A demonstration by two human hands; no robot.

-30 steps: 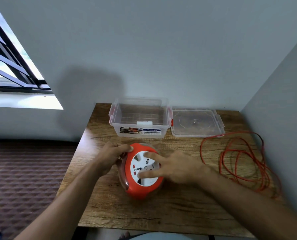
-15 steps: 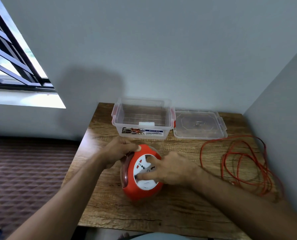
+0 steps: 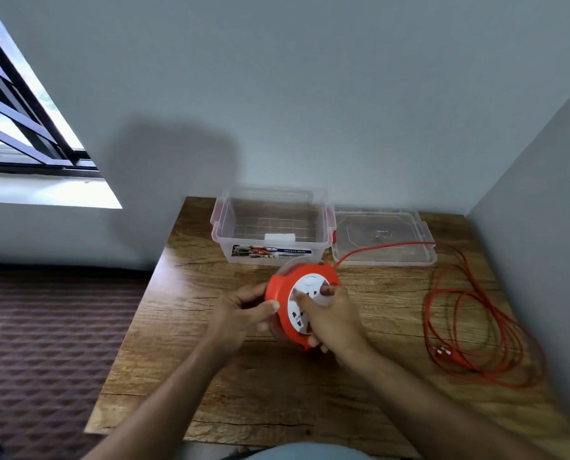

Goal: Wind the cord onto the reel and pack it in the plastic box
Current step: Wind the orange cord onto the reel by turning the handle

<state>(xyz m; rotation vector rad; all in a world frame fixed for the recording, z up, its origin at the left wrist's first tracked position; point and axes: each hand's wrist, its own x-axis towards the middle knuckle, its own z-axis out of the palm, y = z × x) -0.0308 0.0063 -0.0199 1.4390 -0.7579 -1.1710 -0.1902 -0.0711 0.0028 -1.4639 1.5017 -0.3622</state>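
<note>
An orange cord reel point(image 3: 285, 283) with a white socket face is lifted above the wooden table point(image 3: 277, 393), in front of the box. My left hand point(image 3: 244, 313) grips its left rim. My right hand point(image 3: 330, 322) covers the socket face, fingers pressed on it and curled under the lower edge. The orange cord point(image 3: 469, 327) runs from the reel's top right across the lid, then lies in loose loops at the table's right side. The clear plastic box point(image 3: 272, 224) stands open at the back of the table.
The clear lid point(image 3: 383, 239) lies flat to the right of the box. Walls close in behind and on the right. The table's left edge drops to a dark patterned floor point(image 3: 44, 343). A barred window point(image 3: 18, 121) is at upper left.
Both hands have lifted the reel off the table and tilted it up toward the box. The cord now stretches taut over the lid.
</note>
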